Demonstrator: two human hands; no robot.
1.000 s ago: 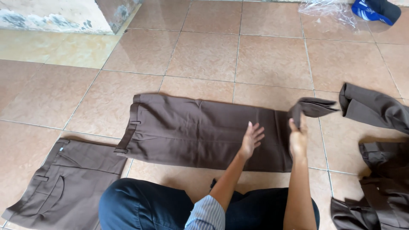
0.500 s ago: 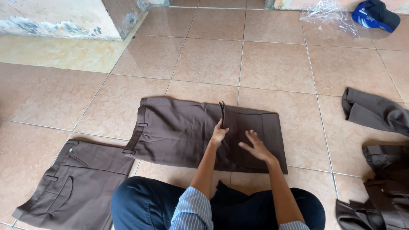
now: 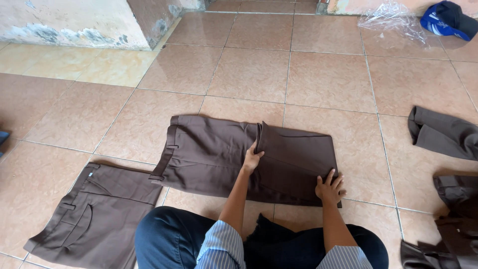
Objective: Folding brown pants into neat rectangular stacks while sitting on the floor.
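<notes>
I'm looking down at the brown trousers (image 3: 219, 149) lying flat on the tiled floor (image 3: 328, 79) straight ahead of both hands, long axis running side to side, waistband end sitting off to the left of the left hand. The leg end is lying doubled back over the middle, so the folded flap (image 3: 298, 159) is filling the space between my two hands.

Left hand (image 3: 252, 159) is resting on the flap's left edge, fingers curled over the raised cloth edge there; looks like a light pinch on that edge, though I can't tell how firmly it is gripping. Right hand (image 3: 329, 187) is pressing flat, fingers spread, on the near right corner of the fold, right at the crease. Both are touching the cloth; the left is the nearer one to the waistband, the right is pinning the fold line.

A second brown pair (image 3: 94, 209) is lying flat to the near left of the left hand, just beside the first one's waistband. More dark garments (image 3: 443, 132) are piled well off to the right of the right hand. Far ahead right, a blue cap (image 3: 448, 17) and clear plastic wrap (image 3: 388, 15).
</notes>
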